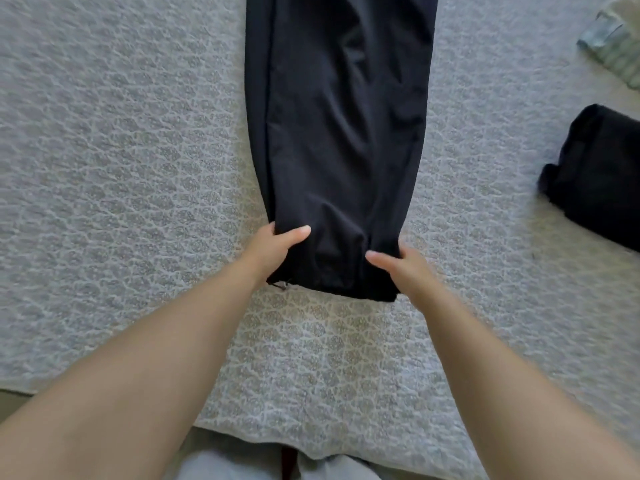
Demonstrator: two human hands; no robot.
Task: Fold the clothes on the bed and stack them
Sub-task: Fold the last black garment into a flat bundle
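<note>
Mid-fold: left hand (273, 249) & right hand (403, 268) each pinch pants (339, 133) hem corners on bed (121, 150). Next, likely lift hem up twd waist, edges even.

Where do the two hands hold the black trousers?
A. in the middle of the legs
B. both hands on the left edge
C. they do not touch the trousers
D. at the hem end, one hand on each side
D: the left hand and right hand each pinch a side of the trousers near the hem.

No readable text, label or number shows anywhere.
</note>
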